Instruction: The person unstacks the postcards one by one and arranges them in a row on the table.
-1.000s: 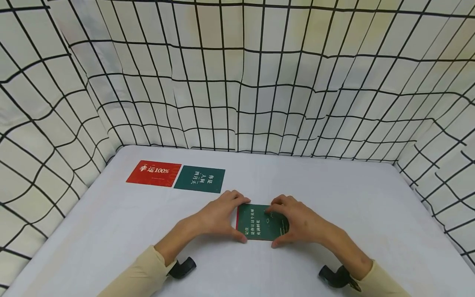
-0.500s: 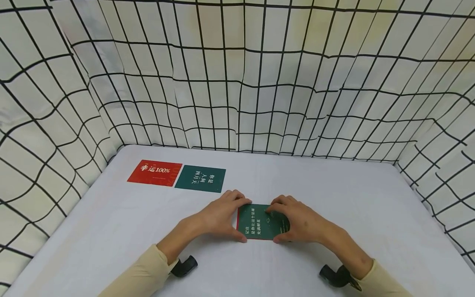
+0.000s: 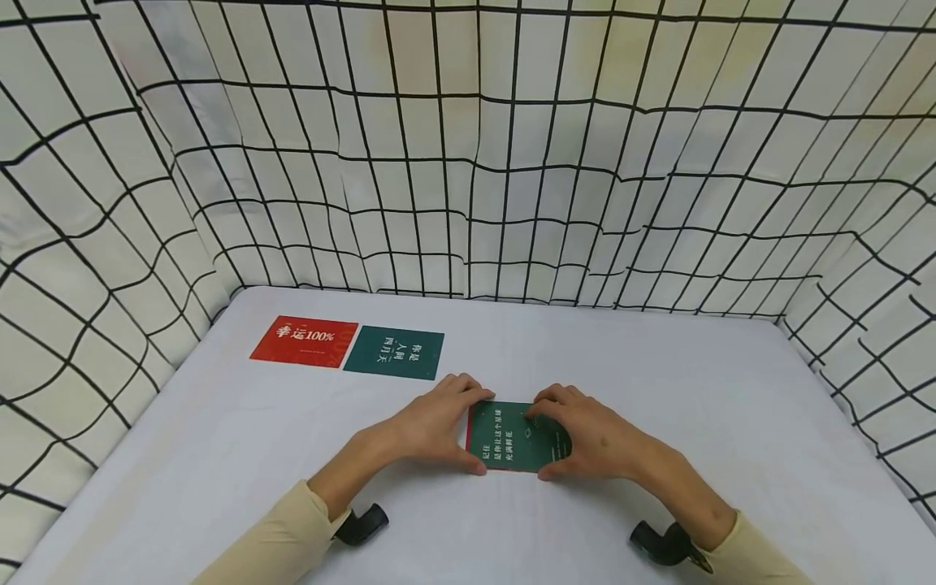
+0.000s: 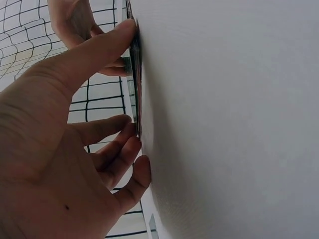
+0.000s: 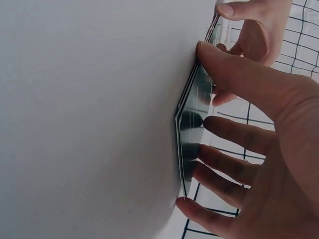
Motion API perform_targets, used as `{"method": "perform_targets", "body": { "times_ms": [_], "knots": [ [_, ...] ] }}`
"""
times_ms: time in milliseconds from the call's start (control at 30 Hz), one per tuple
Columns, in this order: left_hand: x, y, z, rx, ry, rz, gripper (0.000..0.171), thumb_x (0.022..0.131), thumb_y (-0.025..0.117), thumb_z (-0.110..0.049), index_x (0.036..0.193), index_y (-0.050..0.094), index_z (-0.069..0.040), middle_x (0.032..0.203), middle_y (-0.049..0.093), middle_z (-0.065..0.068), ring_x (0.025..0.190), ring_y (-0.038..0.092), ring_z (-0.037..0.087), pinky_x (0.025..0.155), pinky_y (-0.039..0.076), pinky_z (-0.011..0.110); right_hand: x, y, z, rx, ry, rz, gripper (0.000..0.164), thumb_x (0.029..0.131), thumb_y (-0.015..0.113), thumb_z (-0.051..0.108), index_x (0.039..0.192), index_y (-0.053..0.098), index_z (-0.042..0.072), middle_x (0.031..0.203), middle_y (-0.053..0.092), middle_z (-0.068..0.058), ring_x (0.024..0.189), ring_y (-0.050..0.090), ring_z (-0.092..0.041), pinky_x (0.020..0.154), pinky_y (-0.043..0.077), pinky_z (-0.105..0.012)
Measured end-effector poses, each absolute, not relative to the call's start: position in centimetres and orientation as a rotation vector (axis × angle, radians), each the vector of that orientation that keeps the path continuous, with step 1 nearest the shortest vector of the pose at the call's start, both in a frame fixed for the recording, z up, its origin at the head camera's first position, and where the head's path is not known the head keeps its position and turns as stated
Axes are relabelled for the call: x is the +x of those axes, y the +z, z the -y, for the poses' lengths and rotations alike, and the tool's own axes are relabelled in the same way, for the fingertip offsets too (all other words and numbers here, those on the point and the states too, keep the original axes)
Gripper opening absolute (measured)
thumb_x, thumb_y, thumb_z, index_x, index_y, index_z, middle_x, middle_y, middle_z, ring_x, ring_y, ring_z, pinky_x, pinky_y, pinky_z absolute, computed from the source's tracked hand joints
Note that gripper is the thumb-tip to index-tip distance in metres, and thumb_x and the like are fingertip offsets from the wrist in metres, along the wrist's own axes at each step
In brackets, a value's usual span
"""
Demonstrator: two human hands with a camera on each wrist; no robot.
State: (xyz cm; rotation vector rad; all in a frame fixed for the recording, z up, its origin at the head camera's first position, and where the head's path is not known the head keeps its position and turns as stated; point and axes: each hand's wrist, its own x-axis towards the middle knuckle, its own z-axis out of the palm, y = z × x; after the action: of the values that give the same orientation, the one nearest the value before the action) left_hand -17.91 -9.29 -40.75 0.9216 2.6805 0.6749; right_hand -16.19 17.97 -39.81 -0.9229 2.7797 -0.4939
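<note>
A thin stack of cards (image 3: pixel 515 443) lies near the middle of the white table, its green top card printed with white Chinese characters. A red strip shows from beneath at its left edge. My left hand (image 3: pixel 439 426) holds the stack's left end, thumb at the near corner and fingers at the far one. My right hand (image 3: pixel 600 439) grips the right end, its thumb on the near edge and one fingertip over the green face. In the right wrist view the layered cards (image 5: pixel 197 99) bend slightly midway. From the left wrist the stack (image 4: pixel 138 94) shows edge-on.
Flat at the back left of the table (image 3: pixel 702 390) lie a red card (image 3: pixel 307 341) and a green card (image 3: pixel 395 353), side by side. A black-lined net (image 3: pixel 468 162) over pale cloth rises along the back and both sides.
The right thumb has shifted slightly along and up the near edge of the stack. Both hands otherwise keep their places, and the two cards at the back left lie as before.
</note>
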Motion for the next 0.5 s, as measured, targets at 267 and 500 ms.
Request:
{"method": "perform_targets", "body": {
  "times_ms": [267, 500],
  "knots": [
    [-17.86, -40.74, 9.59, 0.893, 0.716, -2.652, 0.094, 0.075, 0.092, -0.046, 0.152, 0.051, -0.012, 0.14, 0.055, 0.002, 0.127, 0.048, 0.017, 0.108, 0.053, 0.04, -16.12, -39.7, -17.83, -0.954, -0.491, -2.773, 0.064, 0.079, 0.091, 0.038, 0.133, 0.064, 0.017, 0.139, 0.059, -0.004, 0.127, 0.057, -0.025, 0.108, 0.053, -0.054],
    [-17.75, -40.74, 9.9, 0.923, 0.731, -2.639, 0.097, 0.073, 0.093, -0.048, 0.152, 0.051, -0.011, 0.142, 0.054, 0.001, 0.13, 0.047, 0.018, 0.111, 0.052, 0.042, -16.08, -39.83, -17.77, -0.939, -0.496, -2.785, 0.068, 0.079, 0.09, 0.043, 0.136, 0.064, 0.015, 0.138, 0.06, -0.004, 0.123, 0.059, -0.023, 0.104, 0.055, -0.051]
  ]
}}
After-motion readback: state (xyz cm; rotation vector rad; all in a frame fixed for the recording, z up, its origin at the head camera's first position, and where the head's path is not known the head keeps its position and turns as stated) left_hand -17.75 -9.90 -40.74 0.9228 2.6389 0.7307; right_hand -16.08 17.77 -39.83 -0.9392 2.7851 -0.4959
